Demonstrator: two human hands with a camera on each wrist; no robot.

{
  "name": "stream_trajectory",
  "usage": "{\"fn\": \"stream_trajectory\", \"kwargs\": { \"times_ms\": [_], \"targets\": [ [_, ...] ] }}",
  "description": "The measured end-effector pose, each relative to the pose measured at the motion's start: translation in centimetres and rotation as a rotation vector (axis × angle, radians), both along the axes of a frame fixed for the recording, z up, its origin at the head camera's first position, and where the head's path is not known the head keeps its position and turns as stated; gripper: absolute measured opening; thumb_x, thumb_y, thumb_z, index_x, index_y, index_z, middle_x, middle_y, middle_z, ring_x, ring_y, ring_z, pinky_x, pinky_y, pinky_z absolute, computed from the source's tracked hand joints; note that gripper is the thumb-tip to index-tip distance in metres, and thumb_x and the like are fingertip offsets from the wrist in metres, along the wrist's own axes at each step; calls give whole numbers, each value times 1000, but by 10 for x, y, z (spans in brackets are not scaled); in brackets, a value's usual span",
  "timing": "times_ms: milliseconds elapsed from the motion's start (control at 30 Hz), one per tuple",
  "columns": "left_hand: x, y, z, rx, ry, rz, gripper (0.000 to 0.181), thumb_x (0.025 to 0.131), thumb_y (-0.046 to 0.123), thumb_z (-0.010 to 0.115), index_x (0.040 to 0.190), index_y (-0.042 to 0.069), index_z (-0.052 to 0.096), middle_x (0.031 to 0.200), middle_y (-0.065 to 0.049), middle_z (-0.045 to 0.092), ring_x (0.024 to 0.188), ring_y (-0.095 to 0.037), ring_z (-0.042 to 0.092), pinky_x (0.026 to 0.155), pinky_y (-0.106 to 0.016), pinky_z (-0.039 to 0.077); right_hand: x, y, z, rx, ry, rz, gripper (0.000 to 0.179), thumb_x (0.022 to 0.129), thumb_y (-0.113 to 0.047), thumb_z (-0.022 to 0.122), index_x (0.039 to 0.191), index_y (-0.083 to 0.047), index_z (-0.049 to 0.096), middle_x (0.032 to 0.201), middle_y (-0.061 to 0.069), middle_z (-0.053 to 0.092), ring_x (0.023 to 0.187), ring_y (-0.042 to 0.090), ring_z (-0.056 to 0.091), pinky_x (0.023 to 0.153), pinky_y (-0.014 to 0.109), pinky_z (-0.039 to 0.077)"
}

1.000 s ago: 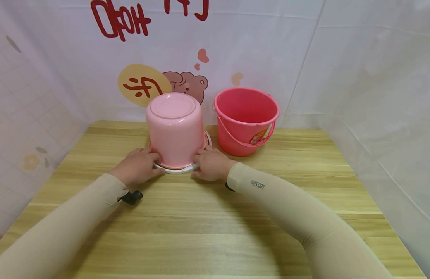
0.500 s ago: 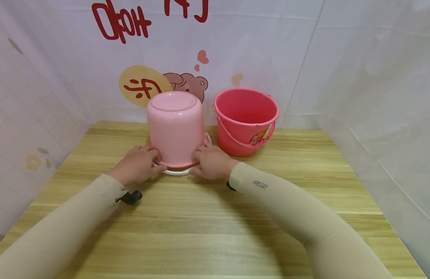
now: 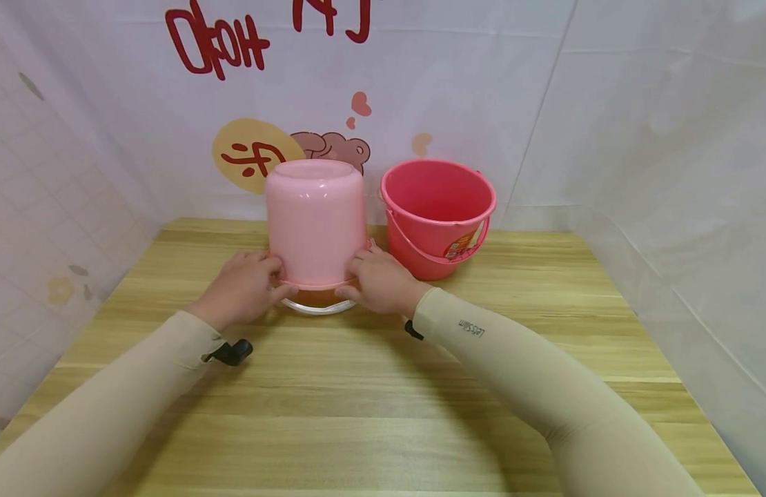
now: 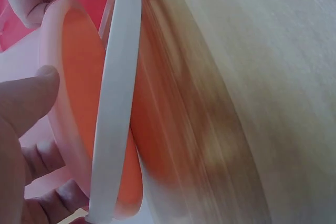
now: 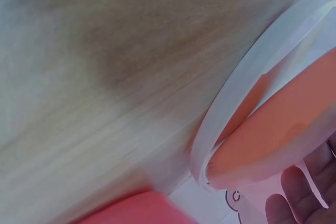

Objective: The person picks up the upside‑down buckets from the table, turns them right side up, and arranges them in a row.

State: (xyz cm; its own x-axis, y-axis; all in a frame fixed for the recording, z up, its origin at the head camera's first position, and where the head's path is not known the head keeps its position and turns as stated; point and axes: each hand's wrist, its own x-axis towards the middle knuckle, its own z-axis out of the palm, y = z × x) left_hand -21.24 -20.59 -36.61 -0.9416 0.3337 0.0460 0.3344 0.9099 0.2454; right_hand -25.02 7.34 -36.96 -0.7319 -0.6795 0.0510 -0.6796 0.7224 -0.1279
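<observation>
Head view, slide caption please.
Left hand and right hand grip upturned round pale pink plastic bucket beside upright bright pink plastic bucket.

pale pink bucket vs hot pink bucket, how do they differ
The pale pink bucket is base up; the hot pink bucket stands mouth up. The left hand and right hand hold the pale one by its rim, while the hot pink one rests on the table. Both are round.

In the head view, the pale pink bucket (image 3: 317, 221) hides the lower part of the bear print (image 3: 344, 147); the left hand (image 3: 243, 286) and right hand (image 3: 386, 281) hide parts of the white band (image 3: 318, 309); the top edge cuts off some red lettering (image 3: 365, 17); the label (image 3: 459, 245) on the bright pink bucket (image 3: 417, 241) is too small to read; the right wrist view crops the fingers (image 5: 297, 190) and blurs the surface (image 5: 105, 93).
</observation>
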Motion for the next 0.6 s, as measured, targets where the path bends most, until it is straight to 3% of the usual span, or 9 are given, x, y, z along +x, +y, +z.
{"fn": "stream_trajectory", "kwargs": {
  "times_ms": [233, 467, 600],
  "targets": [
    [2, 0, 4, 25, 17, -3, 38, 102, 52, 64, 99, 14, 63, 106, -10, 65, 119, -39, 54, 110, -59, 36, 1, -1, 3, -39, 34, -38, 34, 102, -48, 65, 103, -15, 70, 104, -1, 68, 110, 20, 59, 130, 42, 28],
    [5, -2, 8, 71, 38, 5, 33, 105, 45, 62, 107, 12, 64, 110, -10, 68, 116, -37, 55, 109, -57, 37, 4, -2, 9, -129, 52, -80, 34, 101, -47, 68, 101, -14, 67, 99, -1, 66, 100, 20, 57, 101, 35, 49],
    [7, -3, 12, 125, 51, 26, 33, 105, 46, 63, 102, 12, 63, 106, -9, 67, 116, -37, 55, 107, -56, 38, 7, -1, 14, -197, 34, -115, 34, 100, -46, 69, 101, -12, 65, 100, 2, 65, 100, 20, 56, 97, 35, 52]
  ]
}}
